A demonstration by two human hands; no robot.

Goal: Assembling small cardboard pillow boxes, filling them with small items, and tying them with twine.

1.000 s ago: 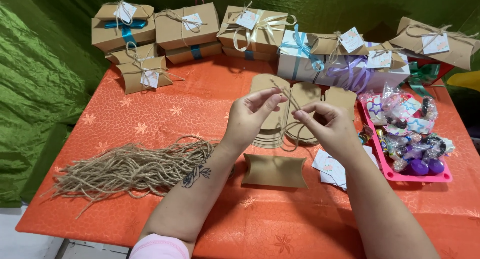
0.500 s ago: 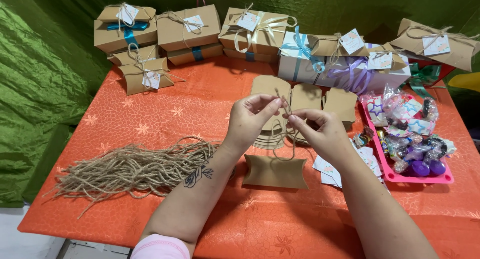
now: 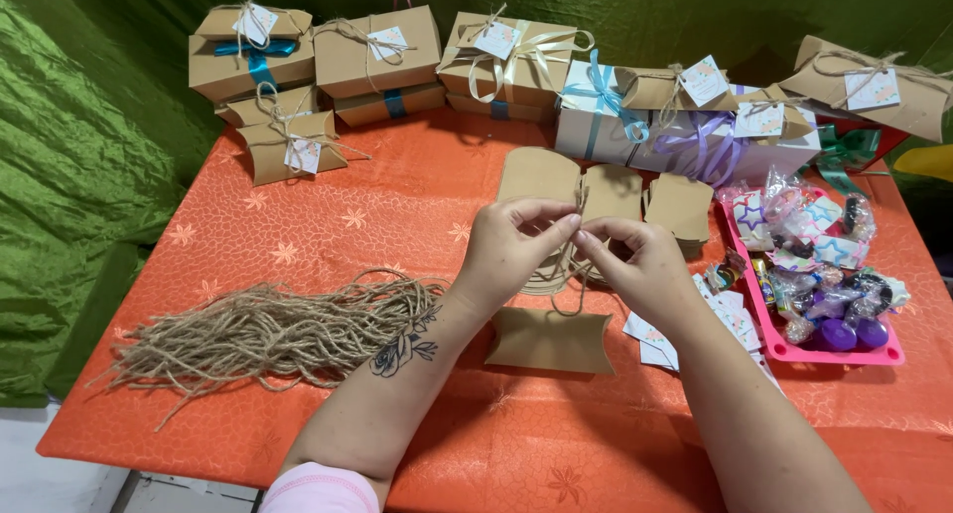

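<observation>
Rough twine between fingertips

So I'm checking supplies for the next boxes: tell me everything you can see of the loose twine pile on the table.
The twine pile is a loose bundle of many cut lengths of rough, tan, jute-like string. It lies flat on the orange tablecloth, left of the person's left forearm, strands running roughly side by side. Its left ends fray and splay out; a few loops curl up at the right end near the forearm. Neither hand touches it.
</observation>
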